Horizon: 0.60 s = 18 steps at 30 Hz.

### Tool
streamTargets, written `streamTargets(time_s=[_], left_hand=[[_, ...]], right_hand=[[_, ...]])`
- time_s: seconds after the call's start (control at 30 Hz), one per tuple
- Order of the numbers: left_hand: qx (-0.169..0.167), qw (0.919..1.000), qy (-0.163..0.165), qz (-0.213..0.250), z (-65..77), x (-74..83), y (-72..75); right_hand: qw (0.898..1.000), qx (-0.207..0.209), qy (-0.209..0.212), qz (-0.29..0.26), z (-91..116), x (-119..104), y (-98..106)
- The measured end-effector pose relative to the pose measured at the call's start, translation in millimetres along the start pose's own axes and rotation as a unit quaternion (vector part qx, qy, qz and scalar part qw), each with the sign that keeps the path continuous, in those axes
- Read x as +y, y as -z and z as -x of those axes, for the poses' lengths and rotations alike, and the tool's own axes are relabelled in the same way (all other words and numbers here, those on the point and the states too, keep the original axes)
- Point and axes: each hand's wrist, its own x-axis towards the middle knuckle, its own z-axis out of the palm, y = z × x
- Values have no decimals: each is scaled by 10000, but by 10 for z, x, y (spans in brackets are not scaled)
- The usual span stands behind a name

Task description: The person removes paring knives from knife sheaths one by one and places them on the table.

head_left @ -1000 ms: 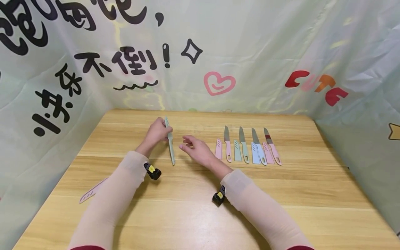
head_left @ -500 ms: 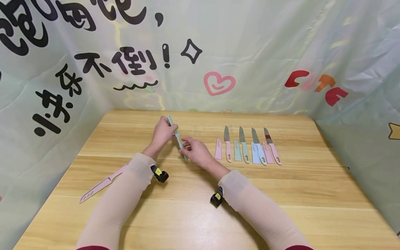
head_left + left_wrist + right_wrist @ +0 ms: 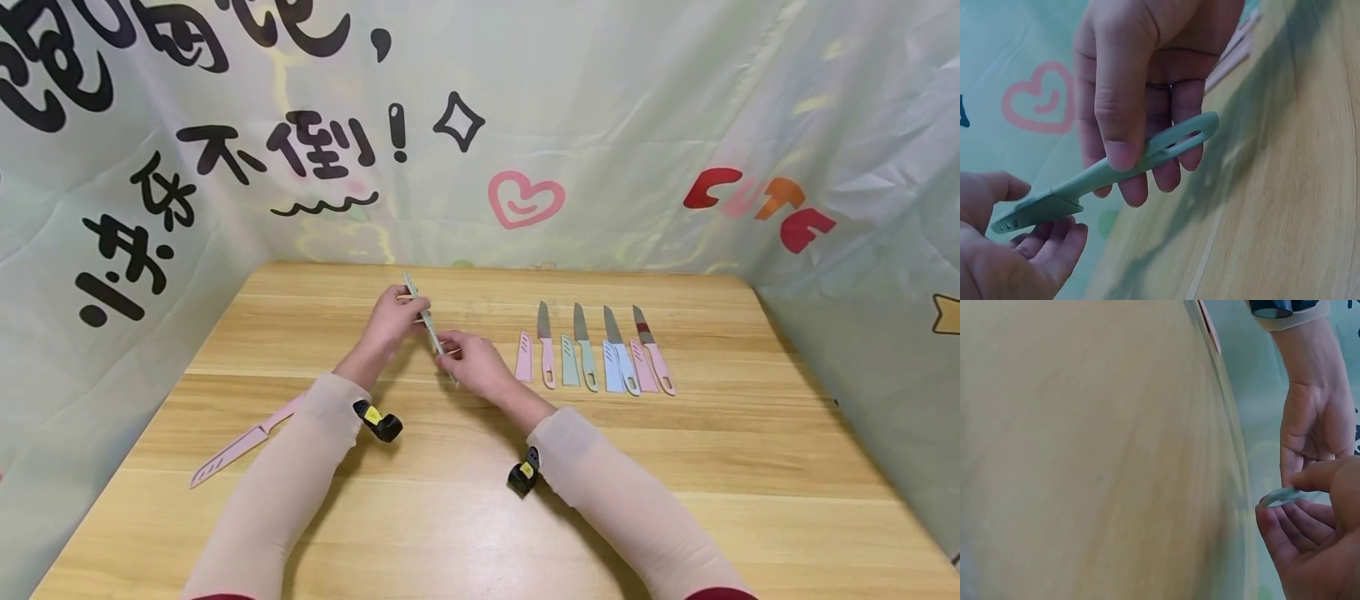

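Note:
A light green knife [image 3: 431, 325] in its slotted green sheath [image 3: 1038, 210] is held above the table between both hands. My left hand [image 3: 393, 317] pinches the sheathed end, thumb on top and fingers beneath in the left wrist view. On the handle, my right hand [image 3: 474, 360] has its thumb on one side and fingers on the other. The handle's end, with its long hole, sticks out past the right fingers in the left wrist view. The blade is hidden in the sheath. To the left, a pink sheathed knife [image 3: 247, 440] lies on the table, its handle end partly behind the left forearm.
Right of the hands lie several bare knives in a row, including a pink one [image 3: 547, 358], a green one [image 3: 587, 358] and a blue one [image 3: 625, 362]. Loose sheaths lie beside them, such as a pink sheath [image 3: 524, 358]. A printed cloth [image 3: 600, 108] stands behind the table [image 3: 465, 517].
My left hand has moved slightly right with the green knife, which now slants more. My right hand, apart from it a second ago, has taken hold of the handle.

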Motion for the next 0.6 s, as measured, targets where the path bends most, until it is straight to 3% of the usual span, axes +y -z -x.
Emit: streamTargets(time_s=[0.13,0.27,0.43,0.6], left_hand=[[-278,9971,168,687,9,-5,42],[-483,9905,304,1248,50,6,92],[-714,9780,362,1928,92,4,146],[-953,9649,543,2385,153,7,186]], right_hand=[[9997,-41,8,-250,6,-21,20],[9961,-172,-105,-854,10,-9,42],[9803,-384,-410,-1893,33,17,92],[9629,-589,-571,-2571,69,-2,160]])
